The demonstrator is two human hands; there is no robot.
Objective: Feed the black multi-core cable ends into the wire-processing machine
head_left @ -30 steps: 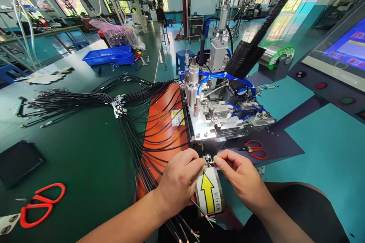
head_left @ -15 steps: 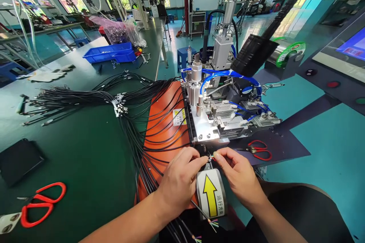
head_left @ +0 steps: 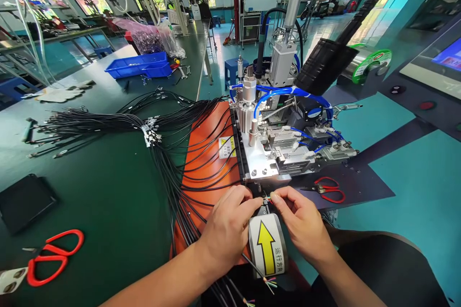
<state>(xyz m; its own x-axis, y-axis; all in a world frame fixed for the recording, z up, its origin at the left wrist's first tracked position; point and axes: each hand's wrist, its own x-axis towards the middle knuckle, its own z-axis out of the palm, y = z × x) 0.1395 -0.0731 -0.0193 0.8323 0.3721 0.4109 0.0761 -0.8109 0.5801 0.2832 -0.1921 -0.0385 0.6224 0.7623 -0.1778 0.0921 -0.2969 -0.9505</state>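
Note:
In front of the machine's near edge, my left hand (head_left: 228,223) has its fingers closed, its fingertips at the end of a thin black cable; most of that cable is hidden beneath the hand. Just to the right, my right hand (head_left: 304,223) pinches the fine coloured wires (head_left: 268,198) that come out of the cable end. Both sets of fingertips nearly meet above a small dark metal track. Below them curves a white guide plate with a yellow arrow (head_left: 266,247). Two stripped cable ends (head_left: 269,282) with fanned coloured wires hang below my left wrist.
The silver pneumatic machine (head_left: 281,139) stands directly ahead. Red-handled snips (head_left: 329,189) lie right of my hands; larger red scissors (head_left: 55,256) lie far left. A bundle of black cables (head_left: 167,177) crosses the orange board (head_left: 207,153). A solder spool (head_left: 372,66) sits right.
The view has shifted slightly, so the machine sits a little farther right. My hands stay at the same spot, and the coloured wires show a bit more between the fingertips.

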